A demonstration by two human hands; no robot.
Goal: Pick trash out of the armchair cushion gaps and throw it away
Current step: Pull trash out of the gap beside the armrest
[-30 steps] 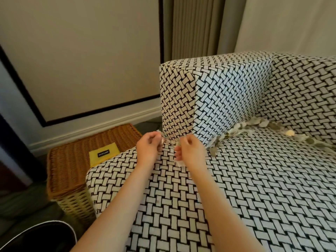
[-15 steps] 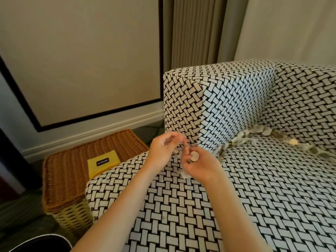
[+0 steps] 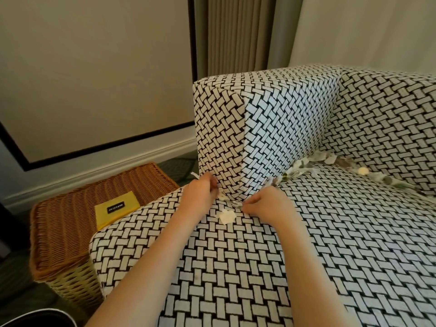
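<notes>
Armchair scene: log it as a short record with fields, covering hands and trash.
left hand: at the armrest's front corner, grips paper scraps
right hand: pinches a torn scrap in the seat gap
loose scrap: lies on the seat cushion between the hands
other trash: lines the gap along armrest and backrest
wicker basket: left of the chair, yellow card on top
</notes>
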